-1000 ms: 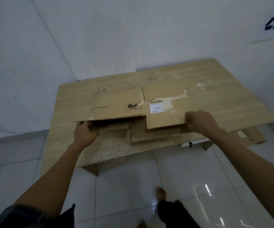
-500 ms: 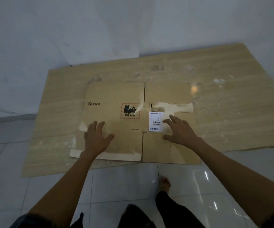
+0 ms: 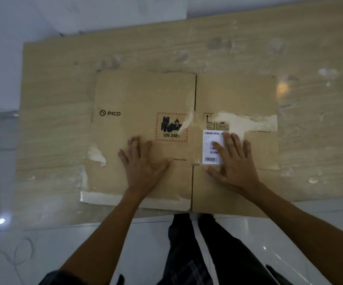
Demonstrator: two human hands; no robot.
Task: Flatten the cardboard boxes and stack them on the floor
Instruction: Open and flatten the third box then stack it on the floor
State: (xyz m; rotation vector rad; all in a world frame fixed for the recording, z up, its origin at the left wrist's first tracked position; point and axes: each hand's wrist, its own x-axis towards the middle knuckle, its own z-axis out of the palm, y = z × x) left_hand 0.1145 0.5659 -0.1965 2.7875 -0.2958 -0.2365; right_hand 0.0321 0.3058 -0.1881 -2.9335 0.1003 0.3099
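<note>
A flattened brown cardboard box [image 3: 141,95] lies flat on the wooden table [image 3: 320,120], its near edge overhanging the table's front. It carries a PICO logo, a red-bordered UN 3481 mark and a white barcode label [image 3: 208,145]. My left hand [image 3: 143,167] rests palm down with fingers spread on the box's left panel. My right hand [image 3: 232,163] is pressed flat on the right panel, its fingers partly covering the label. Neither hand grips anything.
White glossy floor tiles [image 3: 43,243] lie below the table's front edge. My legs in dark trousers [image 3: 191,254] stand close to the table. A white wall [image 3: 84,13] runs behind it. Torn tape strips mark the box's surface.
Both hands let go of the box edges and now press flat on top. The box went from half-folded to lying flat, and my head has moved closer and over the table.
</note>
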